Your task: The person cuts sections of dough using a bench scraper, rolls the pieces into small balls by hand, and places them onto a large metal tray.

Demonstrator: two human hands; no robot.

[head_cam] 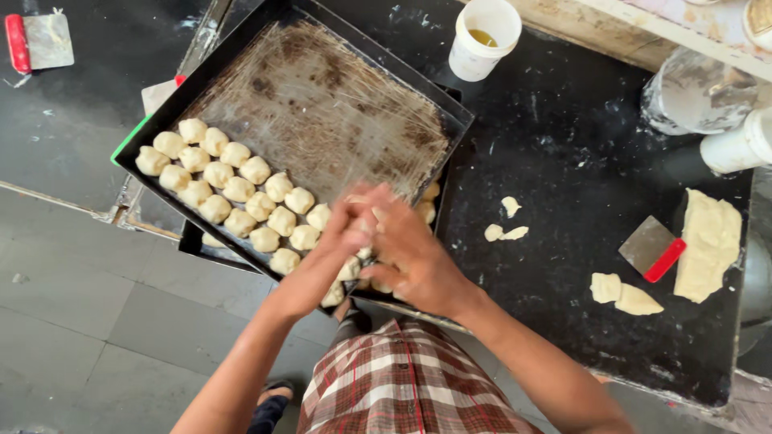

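Note:
My left hand (334, 245) and my right hand (410, 253) are pressed together over the near edge of a dark baking tray (322, 104). They seem to roll a piece of dough between the palms; the piece itself is hidden and the fingers are blurred. Several small pale dough balls (225, 189) lie in rows along the tray's near left side. A second tray (197, 239) with more dough balls sits under the first.
On the black worktop lie small dough scraps (507, 221), larger dough pieces (623, 293), a dough slab (709, 241) and a red-handled scraper (653, 249). A white cup of oil (482, 36) stands at the back. Another scraper (40, 40) lies far left. White containers (736, 145) stand right.

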